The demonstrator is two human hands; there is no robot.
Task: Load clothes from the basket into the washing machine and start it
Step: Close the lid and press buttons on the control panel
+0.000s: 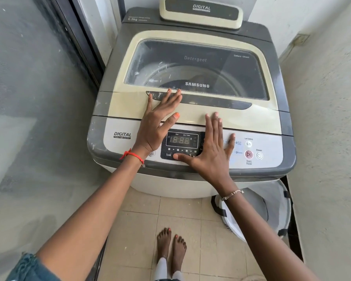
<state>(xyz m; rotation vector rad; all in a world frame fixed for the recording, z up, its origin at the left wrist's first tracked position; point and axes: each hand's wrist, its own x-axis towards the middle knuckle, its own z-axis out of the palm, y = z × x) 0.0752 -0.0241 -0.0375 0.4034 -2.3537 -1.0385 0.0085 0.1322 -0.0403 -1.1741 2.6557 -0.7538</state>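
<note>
Thru shut glass lid (pixel 190 114) of washing machine (pixel 170 183), drum (pixel 207 75) shows dim; dark shape at its 7 o'clock, can't tell if clothes. Basket (pixel 282 211) on floor (pixel 138 220) at machine's 5 o'clock, part hidden by right forearm & machine front; only grey lining seen inside. Left hand (pixel 160 122) flat on lid, fingers straight & apart, tips at handle recess. Right hand (pixel 211 151), at 4 o'clock of left, flat & spread over control panel (pixel 272 147), hiding some buttons; display (pixel 182 140) reads 18:88.
</note>
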